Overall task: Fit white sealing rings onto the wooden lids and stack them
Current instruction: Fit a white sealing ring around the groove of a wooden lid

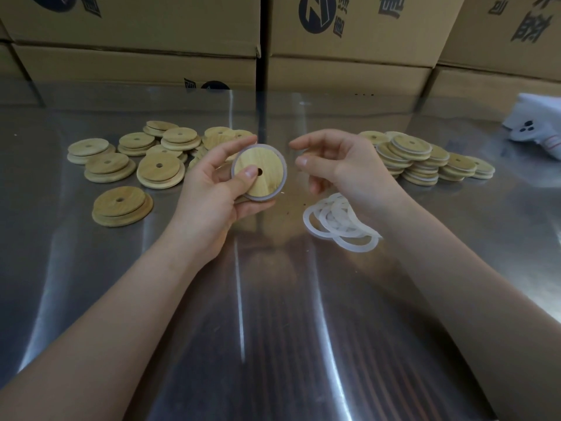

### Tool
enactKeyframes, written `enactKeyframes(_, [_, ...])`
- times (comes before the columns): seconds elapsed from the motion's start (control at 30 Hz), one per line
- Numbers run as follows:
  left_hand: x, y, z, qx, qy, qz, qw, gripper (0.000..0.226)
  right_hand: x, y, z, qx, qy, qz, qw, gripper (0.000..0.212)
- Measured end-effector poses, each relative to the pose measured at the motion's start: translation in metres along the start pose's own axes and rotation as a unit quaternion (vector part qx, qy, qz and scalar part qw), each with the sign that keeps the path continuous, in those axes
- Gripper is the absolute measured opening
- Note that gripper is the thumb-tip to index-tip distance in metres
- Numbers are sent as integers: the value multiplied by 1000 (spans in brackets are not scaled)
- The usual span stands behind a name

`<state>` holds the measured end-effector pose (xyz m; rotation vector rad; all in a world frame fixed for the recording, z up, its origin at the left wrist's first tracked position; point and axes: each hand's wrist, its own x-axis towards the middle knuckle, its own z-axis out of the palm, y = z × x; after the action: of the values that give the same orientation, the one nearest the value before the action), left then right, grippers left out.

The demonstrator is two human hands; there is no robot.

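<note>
A steel table (76, 253) is viewed closely from head height, wide-angle, tilted forward and down, toward stacked cardboard boxes (136, 65).

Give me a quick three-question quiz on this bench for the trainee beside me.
1. True or false: the lid held in the left hand has a white ring around its edge.
2. Where do the loose rings lie? A on the table below the right hand; B in a bowl; C on the floor.
3. Fill in: the finished lids, with rings fitted, are piled on the person's ____ side.
Key: 1 true. 2 A. 3 right.
</note>
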<state>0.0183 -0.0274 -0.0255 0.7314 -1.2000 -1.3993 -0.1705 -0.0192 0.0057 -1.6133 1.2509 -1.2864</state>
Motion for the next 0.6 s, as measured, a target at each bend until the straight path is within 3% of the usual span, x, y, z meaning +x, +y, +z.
enactKeyframes(0.23, [-1,2,1,1,-4,17,1000,36,-1,5,8,5,-27,1,1000,12])
enactKeyframes(0.6, [-4,3,3,8,17,18,1000,31,-2,10,12,-35,2,-69,997,13])
